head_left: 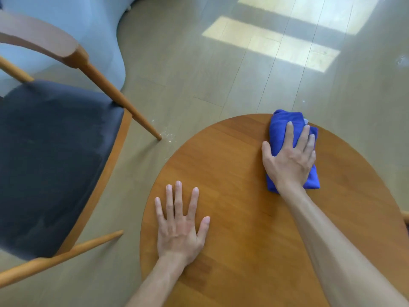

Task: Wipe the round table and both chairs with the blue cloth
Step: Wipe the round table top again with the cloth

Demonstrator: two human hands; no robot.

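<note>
A round wooden table point(232, 165) fills the lower right of the head view. The folded blue cloth point(284, 127) lies near the table's far edge. My right hand point(290, 158) lies flat on top of the cloth with straight fingers, thumb along the cloth's left side. My left hand point(181, 224) rests palm down on the bare tabletop near its left edge, fingers spread. A wooden chair point(55, 151) with a dark grey seat cushion stands to the left of the table. A second chair shows only as a sliver of wood point(406, 217) at the right edge.
Pale wooden floor point(199, 63) stretches beyond the table, with sunlit patches at the upper right. A curved light blue wall or furniture piece point(88, 29) stands behind the chair at the upper left. White specks lie on the floor by the chair leg point(168, 135).
</note>
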